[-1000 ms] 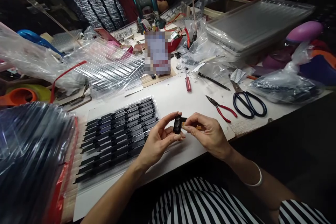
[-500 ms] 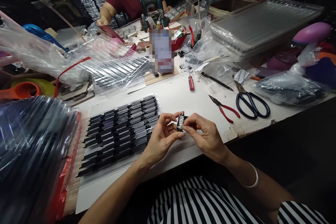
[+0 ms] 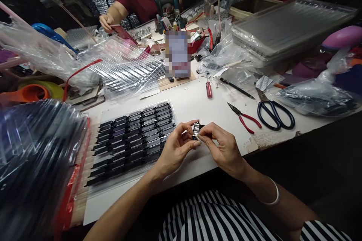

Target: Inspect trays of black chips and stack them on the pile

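Observation:
Between my two hands is a small black part with a row of metal pins (image 3: 196,129), held upright just above the table's front edge. My left hand (image 3: 181,143) pinches it from the left with thumb and fingers. From the right, the fingertips of my right hand (image 3: 219,142) are closed against its lower side. An orange bit shows by the right fingers; I cannot make out what it belongs to. Left of my hands lies a clear plastic tray (image 3: 173,111) with rows of similar long black pinned parts (image 3: 135,131).
Right of my hands lie red-handled pliers (image 3: 245,118), dark scissors (image 3: 275,115), a red screwdriver (image 3: 208,87) and a black pen (image 3: 236,88). Stacked clear trays (image 3: 291,26) stand at back right. Plastic-wrapped black strips (image 3: 34,165) fill the left. Across the table sits a person (image 3: 135,0).
The view has shifted slightly, so the table things appear a little further right. Both hands keep their grip on the small pinned part, which has tilted slightly. The person opposite has moved a hand.

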`<state>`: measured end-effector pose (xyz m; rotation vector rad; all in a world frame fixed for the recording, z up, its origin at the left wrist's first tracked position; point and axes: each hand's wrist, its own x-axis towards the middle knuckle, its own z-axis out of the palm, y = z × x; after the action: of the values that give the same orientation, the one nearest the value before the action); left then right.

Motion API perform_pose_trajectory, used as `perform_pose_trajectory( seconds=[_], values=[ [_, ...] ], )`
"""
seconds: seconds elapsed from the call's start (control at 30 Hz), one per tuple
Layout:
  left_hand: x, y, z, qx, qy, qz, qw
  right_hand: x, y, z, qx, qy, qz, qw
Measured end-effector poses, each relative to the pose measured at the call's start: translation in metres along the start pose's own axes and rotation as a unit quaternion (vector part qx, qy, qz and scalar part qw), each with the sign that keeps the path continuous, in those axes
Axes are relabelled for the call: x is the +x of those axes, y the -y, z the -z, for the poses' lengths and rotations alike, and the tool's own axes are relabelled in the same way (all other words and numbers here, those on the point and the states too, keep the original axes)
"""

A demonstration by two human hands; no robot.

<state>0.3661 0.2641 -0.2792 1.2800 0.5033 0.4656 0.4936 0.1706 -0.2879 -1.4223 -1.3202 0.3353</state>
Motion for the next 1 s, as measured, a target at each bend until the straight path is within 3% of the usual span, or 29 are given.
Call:
perform_pose_trajectory(
  seconds=[0.3, 0.67, 0.77, 1.0],
  values=[
    [-0.0005, -0.0018, -0.0014, 0.041, -0.02, -0.008, 0.999, -0.0013, -0.0043, -0.0033, -0.14, -0.016, 0.099, 0.985],
    [-0.0005, 0.0003, -0.0005, 0.011, -0.01, 0.014, 1.0, -0.0043, -0.0071, -0.0066, -0.172, -0.037, 0.164, 0.971],
    [-0.0005, 0.0018, -0.0009, -0.001, -0.013, 0.018, 1.0, -0.0063, -0.0086, -0.006, -0.142, -0.032, 0.154, 0.977],
    [-0.0008, 0.0031, -0.0018, 0.005, -0.019, 0.001, 1.0, -0.0093, -0.0062, -0.0024, 0.002, -0.002, 0.054, 0.999]
  ],
)
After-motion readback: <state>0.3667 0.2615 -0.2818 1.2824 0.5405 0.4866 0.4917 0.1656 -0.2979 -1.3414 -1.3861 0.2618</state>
